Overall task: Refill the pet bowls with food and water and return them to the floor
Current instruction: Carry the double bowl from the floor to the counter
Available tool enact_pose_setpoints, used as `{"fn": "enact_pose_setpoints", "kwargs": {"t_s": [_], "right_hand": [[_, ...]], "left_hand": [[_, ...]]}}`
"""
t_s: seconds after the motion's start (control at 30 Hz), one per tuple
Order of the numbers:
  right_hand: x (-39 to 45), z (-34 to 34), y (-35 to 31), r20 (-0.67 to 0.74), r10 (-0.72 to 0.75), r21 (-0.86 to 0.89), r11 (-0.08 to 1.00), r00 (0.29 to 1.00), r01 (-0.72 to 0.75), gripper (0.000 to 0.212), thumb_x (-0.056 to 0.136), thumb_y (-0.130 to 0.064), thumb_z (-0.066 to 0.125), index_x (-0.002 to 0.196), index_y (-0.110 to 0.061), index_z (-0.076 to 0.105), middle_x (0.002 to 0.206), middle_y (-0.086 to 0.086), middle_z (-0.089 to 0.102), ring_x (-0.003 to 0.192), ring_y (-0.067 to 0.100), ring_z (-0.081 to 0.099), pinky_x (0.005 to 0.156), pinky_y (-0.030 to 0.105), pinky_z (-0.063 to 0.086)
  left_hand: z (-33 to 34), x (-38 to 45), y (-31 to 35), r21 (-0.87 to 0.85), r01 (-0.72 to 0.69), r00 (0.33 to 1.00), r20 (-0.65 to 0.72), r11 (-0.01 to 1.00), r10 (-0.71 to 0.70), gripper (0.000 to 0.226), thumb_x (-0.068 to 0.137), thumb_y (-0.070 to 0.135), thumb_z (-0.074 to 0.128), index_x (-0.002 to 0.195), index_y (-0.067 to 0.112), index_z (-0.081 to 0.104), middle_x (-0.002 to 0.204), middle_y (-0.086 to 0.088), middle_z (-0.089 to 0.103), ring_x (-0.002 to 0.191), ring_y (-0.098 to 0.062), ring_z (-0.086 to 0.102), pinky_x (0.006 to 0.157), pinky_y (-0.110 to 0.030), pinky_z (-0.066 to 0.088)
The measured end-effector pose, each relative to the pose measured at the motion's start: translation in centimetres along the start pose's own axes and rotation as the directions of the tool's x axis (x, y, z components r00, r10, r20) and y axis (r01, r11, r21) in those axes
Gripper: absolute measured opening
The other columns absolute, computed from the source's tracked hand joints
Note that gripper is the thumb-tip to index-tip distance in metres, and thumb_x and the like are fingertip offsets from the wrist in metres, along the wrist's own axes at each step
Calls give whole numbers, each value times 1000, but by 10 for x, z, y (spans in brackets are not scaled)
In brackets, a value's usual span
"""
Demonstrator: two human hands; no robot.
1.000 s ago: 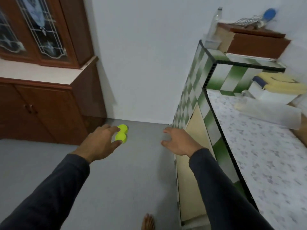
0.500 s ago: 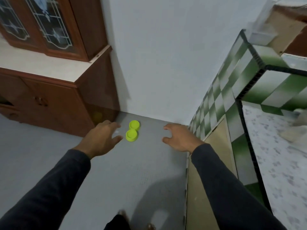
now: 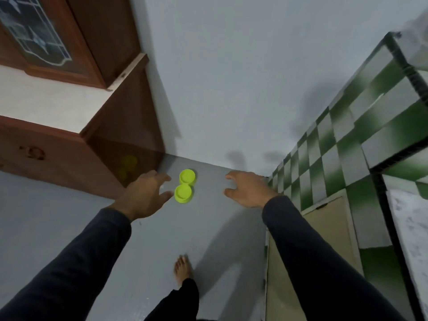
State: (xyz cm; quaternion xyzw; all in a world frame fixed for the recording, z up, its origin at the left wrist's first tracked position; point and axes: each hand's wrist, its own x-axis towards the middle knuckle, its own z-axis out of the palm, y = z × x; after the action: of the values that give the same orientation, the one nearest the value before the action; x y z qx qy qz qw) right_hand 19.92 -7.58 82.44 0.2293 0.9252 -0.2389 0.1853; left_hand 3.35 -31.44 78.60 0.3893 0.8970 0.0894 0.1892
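Two lime-green pet bowls [image 3: 185, 186] sit touching on the grey floor [image 3: 69, 228] near the wall, likely tucked beside the wooden cabinet [image 3: 69, 156] to stay out of the walkway. Nothing can be seen inside them; they look empty, though the view is too small to be sure. The left hand [image 3: 148, 193] reaches in at nine o'clock of the bowls, fingers spread and holding nothing; the right hand [image 3: 247, 189] hovers at three o'clock, fingers loosely apart, also holding nothing. A tiled counter [image 3: 347, 144] stands further right.
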Motion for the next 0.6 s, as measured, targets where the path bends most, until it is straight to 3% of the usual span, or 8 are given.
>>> {"fn": "enact_pose_setpoints", "kwargs": {"t_s": [0.3,0.6], "right_hand": [[127,-36,-14,1,-7,27,1000,1000,7,57,100,-36,57,149,-12,42,153,6,46,139,25,41,109,28,31],[263,-28,20,129,-44,-1,999,991,44,58,101,-40,54,151,-14,40,154,8,44,140,26,40,107,30,32]], "left_hand": [[-28,111,-50,33,27,996,84,999,-29,52,100,47,56,144,20,51,132,-10,55,123,-31,53,100,-41,47],[17,209,-95,-29,136,979,157,990,-130,53,100,47,58,146,21,51,143,-9,54,132,-29,50,108,-41,44]]}}
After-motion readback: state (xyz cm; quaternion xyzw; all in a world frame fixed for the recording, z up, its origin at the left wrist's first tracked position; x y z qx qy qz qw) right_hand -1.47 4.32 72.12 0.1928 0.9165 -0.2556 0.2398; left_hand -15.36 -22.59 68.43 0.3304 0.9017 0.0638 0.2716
